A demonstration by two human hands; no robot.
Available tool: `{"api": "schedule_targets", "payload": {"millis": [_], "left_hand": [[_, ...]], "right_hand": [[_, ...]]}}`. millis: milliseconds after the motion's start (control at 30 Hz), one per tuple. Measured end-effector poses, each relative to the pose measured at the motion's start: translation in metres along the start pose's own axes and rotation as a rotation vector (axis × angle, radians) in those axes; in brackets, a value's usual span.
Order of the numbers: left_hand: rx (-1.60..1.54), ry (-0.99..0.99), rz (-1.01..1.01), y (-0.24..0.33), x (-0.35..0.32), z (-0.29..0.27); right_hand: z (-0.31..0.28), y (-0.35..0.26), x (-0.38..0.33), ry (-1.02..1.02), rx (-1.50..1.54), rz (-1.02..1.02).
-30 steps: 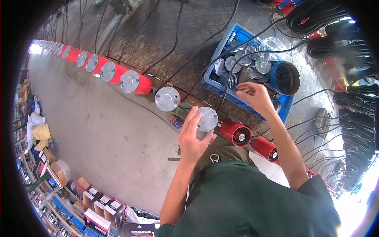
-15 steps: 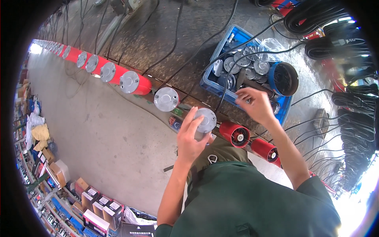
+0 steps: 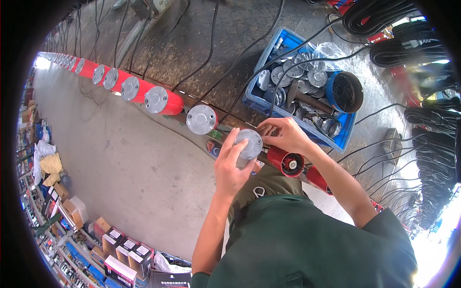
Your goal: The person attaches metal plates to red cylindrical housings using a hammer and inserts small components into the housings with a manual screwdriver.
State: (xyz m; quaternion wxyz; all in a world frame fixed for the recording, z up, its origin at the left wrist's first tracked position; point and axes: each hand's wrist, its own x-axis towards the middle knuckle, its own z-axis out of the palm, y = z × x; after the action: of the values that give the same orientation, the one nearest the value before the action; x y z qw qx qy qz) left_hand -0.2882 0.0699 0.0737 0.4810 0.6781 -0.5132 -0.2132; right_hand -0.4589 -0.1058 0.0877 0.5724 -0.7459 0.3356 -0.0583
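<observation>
A round grey metal end cap (image 3: 251,145) sits at the end of a red cylinder, most of which is hidden beneath it. My left hand (image 3: 229,165) grips this cap, with fingers across its face and thumb at its lower edge. At the cap's right rim is my right hand (image 3: 287,137), fingers drawn together in a pinch. Whatever is between those fingertips is too small or too hidden to name. Just right of the cap lies an uncapped red cylinder (image 3: 283,160), its inside with a central shaft showing. To the upper left, another capped cylinder (image 3: 201,120) stands close by.
A row of capped red cylinders (image 3: 165,101) runs off to the far left along the bench edge. On the bench, a blue crate (image 3: 254,100) holds metal caps, a hammer (image 3: 314,102) and a blue round tub (image 3: 344,91). Black cables (image 3: 213,48) cross the bench; cartons (image 3: 120,269) stand lower left.
My right hand has moved left and down from beside the crate to the cap's right rim. My left hand has stayed on the cap.
</observation>
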Motion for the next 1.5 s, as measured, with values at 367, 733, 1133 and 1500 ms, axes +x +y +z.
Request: {"api": "schedule_targets", "payload": {"millis": [367,733,1133,1500], "left_hand": [[0.007,-0.004,-0.001,-0.002,-0.001,0.002],[0.086,0.004,0.087,-0.011,-0.005,0.006],[0.063,0.045,0.141,-0.017,-0.011,0.011],[-0.242,0.322,-0.013,-0.042,-0.014,0.069]], "right_hand": [[0.006,-0.001,-0.008,-0.013,0.021,0.034],[-0.098,0.039,-0.016,0.58,-0.722,0.088],[-0.102,0.084,-0.004,0.248,-1.226,0.24],[-0.056,-0.05,-0.105,0.43,-0.137,0.283]]}}
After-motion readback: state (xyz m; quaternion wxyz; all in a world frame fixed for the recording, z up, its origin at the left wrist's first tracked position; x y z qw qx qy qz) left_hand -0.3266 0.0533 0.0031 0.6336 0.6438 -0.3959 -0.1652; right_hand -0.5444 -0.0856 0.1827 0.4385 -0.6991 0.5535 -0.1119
